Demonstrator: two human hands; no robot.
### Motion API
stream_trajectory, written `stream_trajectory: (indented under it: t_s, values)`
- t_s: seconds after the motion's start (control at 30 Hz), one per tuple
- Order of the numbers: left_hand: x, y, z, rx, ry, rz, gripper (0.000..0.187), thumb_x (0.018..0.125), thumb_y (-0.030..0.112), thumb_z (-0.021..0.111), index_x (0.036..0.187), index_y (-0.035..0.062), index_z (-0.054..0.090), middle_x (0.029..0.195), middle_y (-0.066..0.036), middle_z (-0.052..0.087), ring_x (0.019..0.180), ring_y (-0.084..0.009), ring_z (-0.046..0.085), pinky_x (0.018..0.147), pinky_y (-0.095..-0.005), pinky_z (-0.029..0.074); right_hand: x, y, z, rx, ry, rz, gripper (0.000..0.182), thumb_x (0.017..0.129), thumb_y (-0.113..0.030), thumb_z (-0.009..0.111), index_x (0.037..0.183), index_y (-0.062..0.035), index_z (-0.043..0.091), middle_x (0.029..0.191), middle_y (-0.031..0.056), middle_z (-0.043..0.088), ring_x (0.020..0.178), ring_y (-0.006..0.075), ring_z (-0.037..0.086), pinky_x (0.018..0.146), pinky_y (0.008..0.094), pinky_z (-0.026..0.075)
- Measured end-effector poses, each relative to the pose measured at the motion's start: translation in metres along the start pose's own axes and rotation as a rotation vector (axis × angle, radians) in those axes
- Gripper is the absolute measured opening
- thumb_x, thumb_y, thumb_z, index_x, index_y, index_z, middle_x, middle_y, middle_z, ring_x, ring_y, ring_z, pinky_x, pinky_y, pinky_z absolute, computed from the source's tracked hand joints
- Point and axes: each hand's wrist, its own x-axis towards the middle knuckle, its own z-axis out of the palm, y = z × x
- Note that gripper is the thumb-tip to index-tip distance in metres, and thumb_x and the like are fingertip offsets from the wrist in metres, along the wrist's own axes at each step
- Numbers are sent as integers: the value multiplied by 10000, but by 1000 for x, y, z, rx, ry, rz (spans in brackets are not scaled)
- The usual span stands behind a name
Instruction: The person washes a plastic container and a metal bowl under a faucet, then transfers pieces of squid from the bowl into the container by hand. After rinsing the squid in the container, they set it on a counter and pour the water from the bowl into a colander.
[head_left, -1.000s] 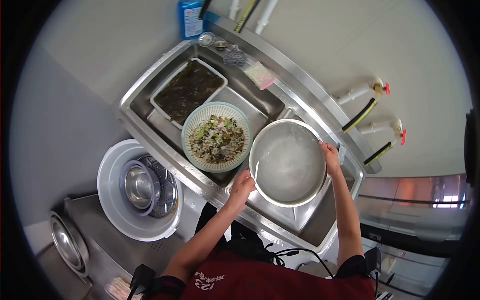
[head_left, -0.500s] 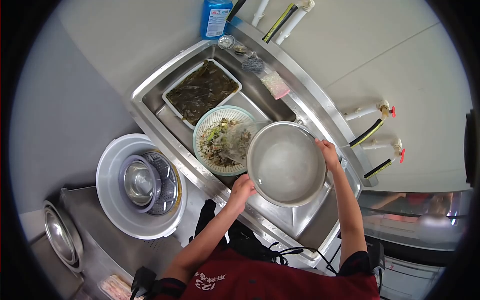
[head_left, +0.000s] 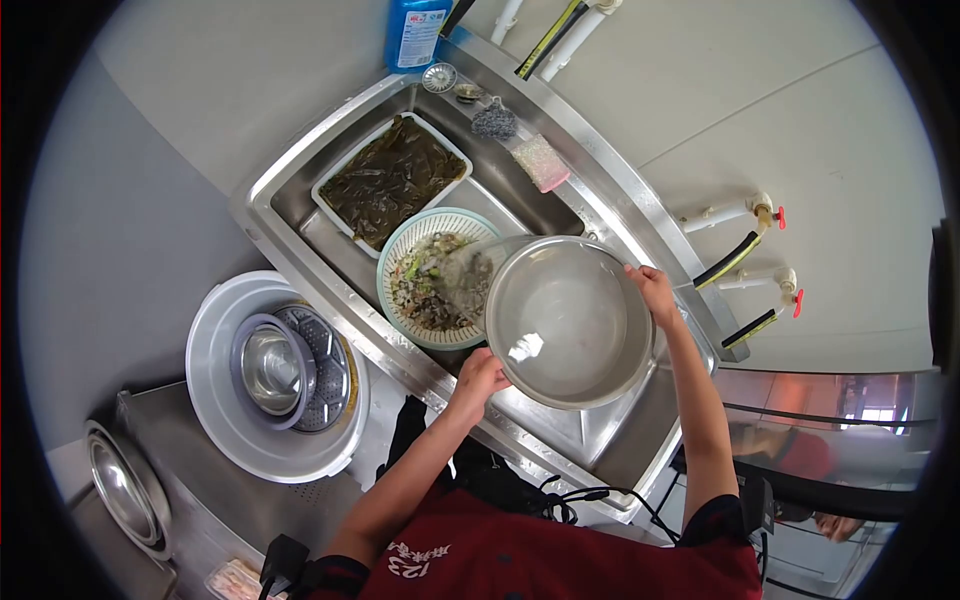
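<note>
A round metal basin (head_left: 575, 325) with cloudy water is held tilted over the sink by both hands. My left hand (head_left: 481, 378) grips its lower left rim, and my right hand (head_left: 653, 292) grips the rim at the upper right. Water streams from its left edge into a pale green strainer basket (head_left: 393, 318), which holds small mixed food scraps (head_left: 430, 285) in green, white and brown. Behind the basket, a white tray (head_left: 330, 207) holds dark green leafy sheets (head_left: 393, 180) in the sink.
The steel sink (head_left: 350, 318) has a sponge (head_left: 541, 163), a scourer (head_left: 494, 120) and a blue bottle (head_left: 418, 36) on its back ledge. Red-handled taps (head_left: 780, 217) are on the right wall. A large grey tub (head_left: 215, 420) with bowls stands at the left, near metal bowls (head_left: 120, 485).
The view has shifted slightly. Both hands still hold the tilted basin, water keeps pouring into the basket, and a bright reflection now shows in the basin.
</note>
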Motion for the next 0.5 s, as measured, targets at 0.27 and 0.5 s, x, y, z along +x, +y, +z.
stream_trajectory:
  t_s: [0.27, 0.5]
  values:
    - [1, -8, 1, -43, -59, -35, 256, 798, 185, 439, 968, 7, 508, 874, -65, 581, 797, -128, 566, 762, -277, 448, -2, -12, -8, -62, 0, -1, 348, 761, -296, 602, 521, -75, 480, 483, -67, 365, 448, 35, 282, 406, 225, 217]
    - [0, -11, 3, -53, -67, -48, 262, 798, 166, 428, 987, 3, 509, 876, -68, 577, 805, -131, 563, 762, -284, 453, -9, -23, -15, -172, 11, -51, 382, 760, -312, 598, 507, -57, 466, 477, -58, 363, 457, 46, 279, 404, 239, 225]
